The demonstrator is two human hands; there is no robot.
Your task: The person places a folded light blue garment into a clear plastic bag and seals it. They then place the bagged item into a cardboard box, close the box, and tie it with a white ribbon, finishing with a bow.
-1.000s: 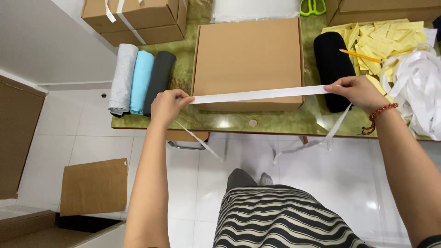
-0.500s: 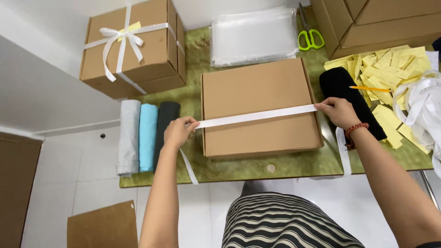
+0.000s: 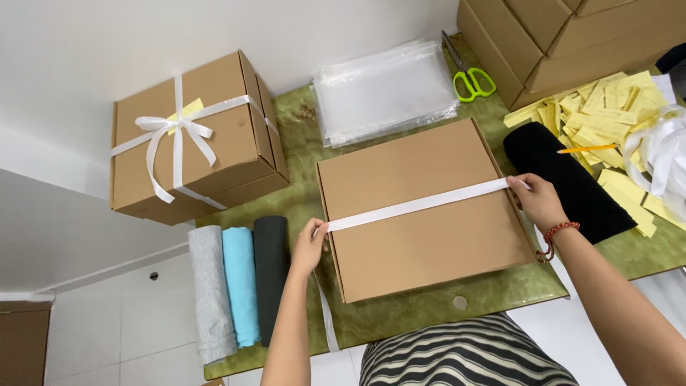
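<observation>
White ribbon [image 3: 421, 204] lies stretched across the flat cardboard box [image 3: 421, 214] at centre frame. Left hand [image 3: 309, 246] pinches one end at the box's left edge; right hand [image 3: 537, 201] pinches the other at its right edge.

Matt cardboard box [image 3: 421, 214]; satin ribbon [image 3: 421, 204]; glossy marbled tabletop [image 3: 429, 311].

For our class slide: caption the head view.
Both hands, left and right, stretch white ribbon across a flat cardboard box.
</observation>
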